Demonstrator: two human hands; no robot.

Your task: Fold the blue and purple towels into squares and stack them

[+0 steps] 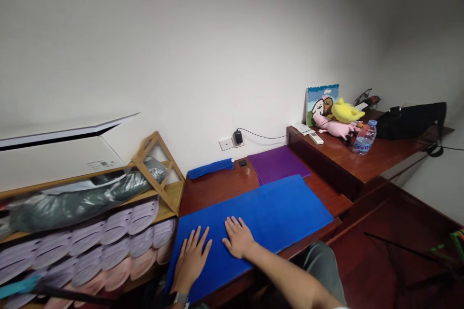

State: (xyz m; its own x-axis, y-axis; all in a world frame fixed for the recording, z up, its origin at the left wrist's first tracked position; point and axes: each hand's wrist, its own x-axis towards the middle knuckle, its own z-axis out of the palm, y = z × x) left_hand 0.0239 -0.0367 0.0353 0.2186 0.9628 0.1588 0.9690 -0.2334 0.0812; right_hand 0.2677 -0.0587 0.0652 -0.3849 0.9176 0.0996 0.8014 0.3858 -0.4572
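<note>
Both of my hands lie flat on a large blue cloth (pixel 275 212) spread over a dark wooden desk (pixel 217 186). My left hand (pixel 191 258) rests near the cloth's front left corner, fingers stretched out and slightly apart. My right hand (pixel 237 237) lies beside it, palm down with fingers spread. Neither hand holds anything. A purple cloth (pixel 277 163) lies flat behind the blue one. A small folded blue cloth (pixel 210 168) sits by the wall.
A wooden rack (pixel 159 188) with rows of pale slippers (pixel 108 236) stands at left. A raised shelf (pixel 348 159) at right carries plush toys (pixel 340 118), a water bottle (pixel 364 138), a remote and a black bag (pixel 413 120). A charger (pixel 238 137) plugs into the wall.
</note>
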